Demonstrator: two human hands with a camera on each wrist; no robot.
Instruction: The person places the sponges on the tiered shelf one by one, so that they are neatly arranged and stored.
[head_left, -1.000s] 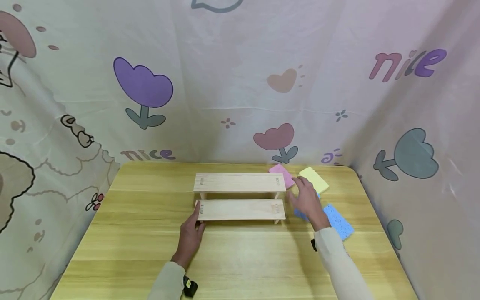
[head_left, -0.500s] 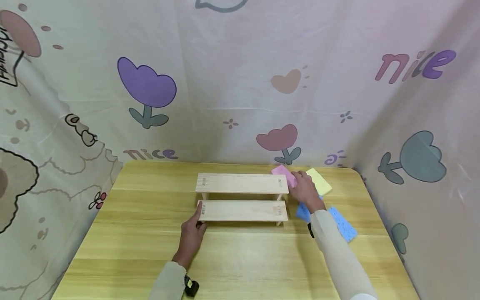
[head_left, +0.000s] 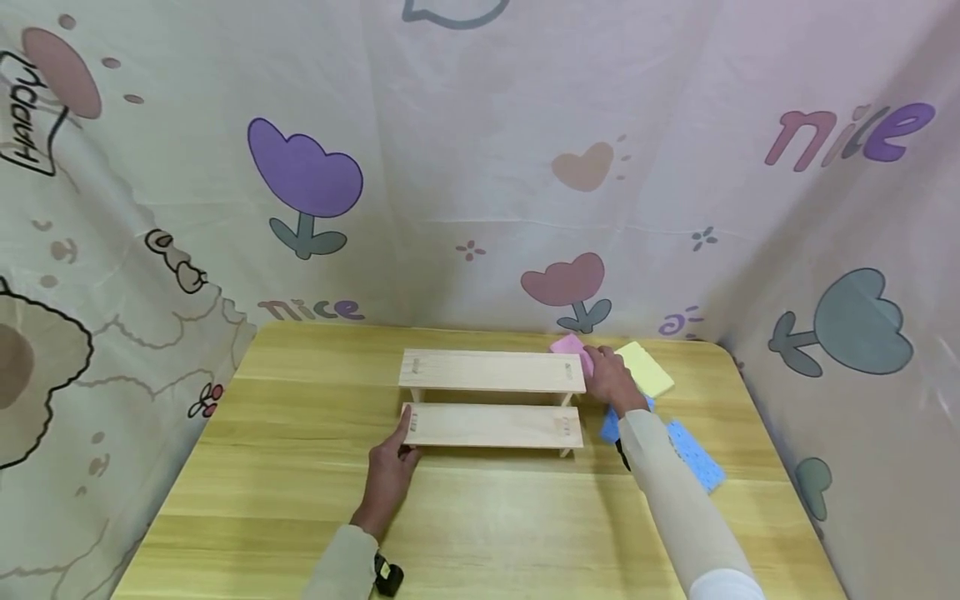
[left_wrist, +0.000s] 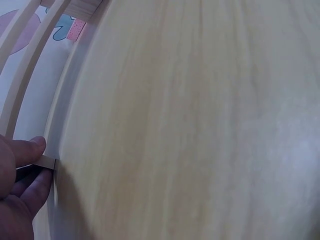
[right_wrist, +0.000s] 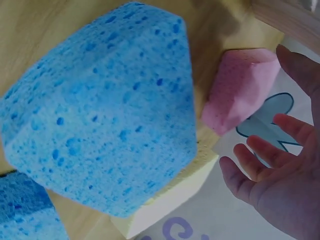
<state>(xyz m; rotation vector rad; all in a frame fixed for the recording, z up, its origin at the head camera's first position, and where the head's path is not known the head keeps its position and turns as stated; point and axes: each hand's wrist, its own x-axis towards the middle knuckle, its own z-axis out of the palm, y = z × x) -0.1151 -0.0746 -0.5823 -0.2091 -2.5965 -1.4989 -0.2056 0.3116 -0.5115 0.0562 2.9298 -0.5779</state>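
Below the left grip (head_left: pixel 387 477), a pale sleeve (head_left: pixel 342 565) runs to the near side, with a black device (head_left: pixel 388 577) strapped at the wrist, over the wood-grained tabletop (head_left: pixel 487 525). The left grip is closed in a pinch: it holds the left end of the front board (head_left: pixel 491 426), thumb above and fingers underneath. That board stretches to the right of this grip, raised on short legs.

Well to the right, one blue sponge (head_left: pixel 696 455) lies on the near right side of the right grip (head_left: pixel 613 382), beside the forearm. Another blue sponge (head_left: pixel 611 427) lies just below the same grip, partly covered by the sleeve and wrist. The right grip is loosely spread, its fingers apart and slightly bent around nothing, and its thumb is at the edge of the pink sponge (right_wrist: pixel 239 90); whether it touches I cannot tell.

The rear board (head_left: pixel 491 371), higher than the front one, ends just left of the right grip, near the pink sponge. Beyond that grip to the right lies a yellow sponge (head_left: pixel 645 369). Farthest from both grips hangs a white cloth (head_left: pixel 420 125) printed with tulips.
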